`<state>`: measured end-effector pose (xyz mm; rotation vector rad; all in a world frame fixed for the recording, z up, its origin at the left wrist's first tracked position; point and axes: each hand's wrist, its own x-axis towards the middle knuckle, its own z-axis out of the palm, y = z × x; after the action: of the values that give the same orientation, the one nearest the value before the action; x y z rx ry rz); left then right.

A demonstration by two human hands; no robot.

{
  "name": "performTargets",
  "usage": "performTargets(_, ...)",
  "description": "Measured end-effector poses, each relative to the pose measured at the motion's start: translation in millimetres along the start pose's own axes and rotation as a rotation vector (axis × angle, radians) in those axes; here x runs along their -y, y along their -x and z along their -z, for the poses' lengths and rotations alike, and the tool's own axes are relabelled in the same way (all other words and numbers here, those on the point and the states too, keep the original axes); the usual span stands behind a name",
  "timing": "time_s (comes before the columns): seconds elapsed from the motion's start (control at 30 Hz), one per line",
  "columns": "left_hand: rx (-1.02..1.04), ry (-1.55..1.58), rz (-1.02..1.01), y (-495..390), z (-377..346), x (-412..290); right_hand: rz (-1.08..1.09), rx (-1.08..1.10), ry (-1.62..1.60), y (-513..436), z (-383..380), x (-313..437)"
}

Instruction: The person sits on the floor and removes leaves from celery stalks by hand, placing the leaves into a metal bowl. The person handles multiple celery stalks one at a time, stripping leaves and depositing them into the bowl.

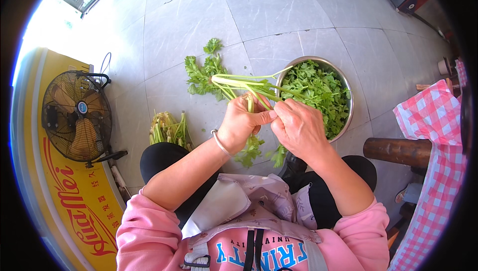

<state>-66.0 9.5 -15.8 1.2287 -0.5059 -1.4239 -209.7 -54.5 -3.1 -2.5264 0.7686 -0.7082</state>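
Celery stalks (239,82) with leafy ends lie across my left hand (242,119), whose fingers are closed around them. My right hand (297,127) pinches the stalks close to my left fingertips; the pinched part is hidden by the fingers. Leaves hang below both hands. To the right, a round steel bowl (351,112) on the floor is filled with green celery leaves (317,91). More leafy celery (203,73) lies on the floor beyond my left hand. A bunch of trimmed stalks (170,129) is by my left knee.
A black fan (80,116) and a yellow freezer cabinet (74,196) stand at the left. On the right are a brown wooden log-like piece (396,151) and a pink checked cloth (429,181). Part of another person's foot (400,195) shows beside the cloth.
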Motion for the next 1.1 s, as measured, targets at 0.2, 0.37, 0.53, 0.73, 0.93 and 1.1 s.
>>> performTargets(0.2,-0.02,0.106,-0.05,0,2,1,-0.185,-0.02,-0.238,-1,-11,3)
performTargets(0.37,-0.038,0.128,-0.059,4,-3,-4,-0.422,0.018,-0.723,5,-22,-2)
performTargets(0.53,0.015,0.206,-0.039,5,-1,-5,-0.589,0.053,-1.076,6,-22,-3)
performTargets(0.73,-0.015,0.135,-0.146,2,0,-12,-0.567,0.147,-0.951,-7,0,-4)
performTargets(0.93,-0.116,0.11,-0.257,-1,6,-15,-0.485,0.432,-0.785,-3,13,-8)
performTargets(1.1,-0.103,0.064,-0.268,-2,5,-12,-0.496,0.33,-0.564,-3,14,0)
